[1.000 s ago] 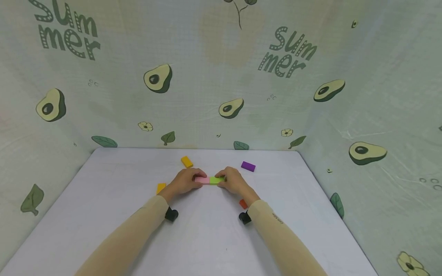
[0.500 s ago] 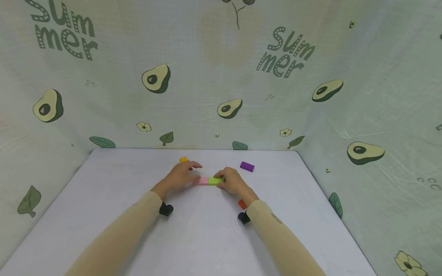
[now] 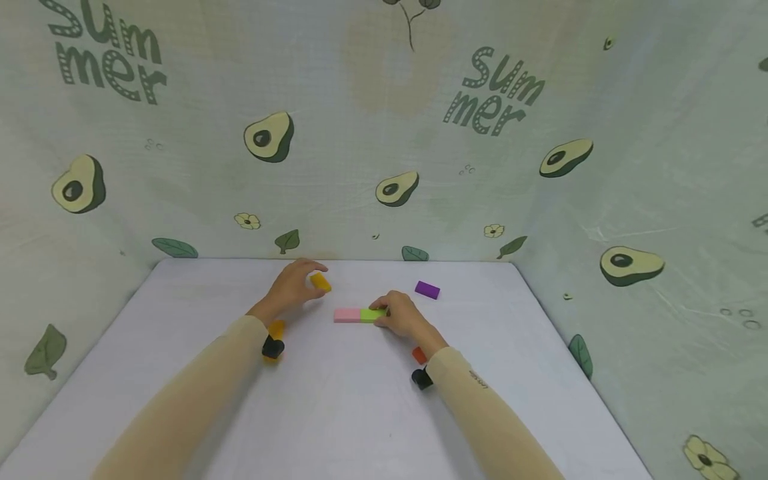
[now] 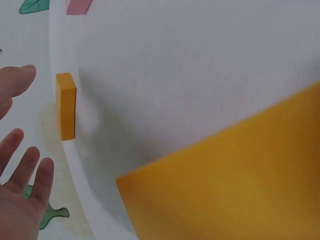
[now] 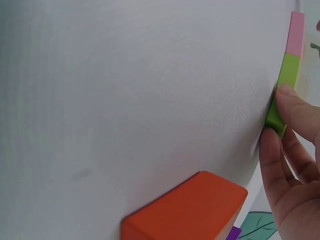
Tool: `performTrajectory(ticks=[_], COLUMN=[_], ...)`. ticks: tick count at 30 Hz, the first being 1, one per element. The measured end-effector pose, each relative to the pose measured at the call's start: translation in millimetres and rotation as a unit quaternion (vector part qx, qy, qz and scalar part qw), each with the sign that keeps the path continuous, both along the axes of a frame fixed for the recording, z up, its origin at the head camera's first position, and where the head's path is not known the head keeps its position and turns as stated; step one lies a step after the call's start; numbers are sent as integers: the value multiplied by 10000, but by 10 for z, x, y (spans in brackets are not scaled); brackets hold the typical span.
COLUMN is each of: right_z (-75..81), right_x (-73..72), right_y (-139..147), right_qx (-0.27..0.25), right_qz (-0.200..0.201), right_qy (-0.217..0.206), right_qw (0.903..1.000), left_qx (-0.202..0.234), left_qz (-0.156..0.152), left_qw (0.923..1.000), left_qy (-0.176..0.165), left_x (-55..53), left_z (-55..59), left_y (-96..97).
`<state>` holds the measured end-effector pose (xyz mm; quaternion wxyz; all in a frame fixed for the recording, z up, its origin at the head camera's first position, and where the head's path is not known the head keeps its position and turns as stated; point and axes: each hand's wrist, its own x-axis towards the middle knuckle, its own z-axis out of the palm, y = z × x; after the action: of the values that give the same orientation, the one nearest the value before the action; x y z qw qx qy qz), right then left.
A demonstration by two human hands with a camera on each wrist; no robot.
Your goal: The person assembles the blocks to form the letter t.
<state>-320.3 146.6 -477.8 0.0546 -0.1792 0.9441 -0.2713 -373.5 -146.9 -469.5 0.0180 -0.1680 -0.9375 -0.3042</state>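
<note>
My left hand [image 3: 292,287] reaches over the far part of the table, thumb and fingers spread around a yellow block [image 3: 321,282]. In the left wrist view that block [image 4: 66,106] stands apart from the fingertips. With thumb and fingers, my right hand [image 3: 403,315] pinches the right end of a green block [image 5: 288,72]. A pink block [image 3: 347,315] lies end to end with the green one, touching it, in one straight row. Part of the green block is hidden by the right fingers.
A second yellow block [image 4: 235,185] lies beneath the left wrist. An orange-red block [image 5: 185,207] sits by the right wrist. Beyond the right hand is a purple block [image 3: 427,289]. The white table [image 3: 360,407] ends at a printed cloth backdrop [image 3: 336,173].
My left hand has let go of the pink block and moved left and away from me, to the far yellow block. The right hand keeps its hold on the green block.
</note>
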Motion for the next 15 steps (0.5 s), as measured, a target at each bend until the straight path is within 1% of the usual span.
performTrajectory(ticks=[4, 7, 11, 15], right_z=[-6, 3, 17, 32], right_x=[3, 10, 17, 23], right_y=[-8, -10, -7, -6], right_qx=[29, 39, 14, -1], right_qz=[37, 22, 8, -2], right_qy=[-22, -33, -14, -3], right_qw=[10000, 10000, 10000, 10000], left_qx=[-24, -62, -135, -176], left_qz=[-37, -77, -120, -98], left_qw=[9999, 9996, 9994, 9992], left_qy=[-151, -247, -304, -345], left_x=[-65, -91, -108, -158], left_z=[-37, -60, -93, -123], left_y=[-53, -66, -64, -55])
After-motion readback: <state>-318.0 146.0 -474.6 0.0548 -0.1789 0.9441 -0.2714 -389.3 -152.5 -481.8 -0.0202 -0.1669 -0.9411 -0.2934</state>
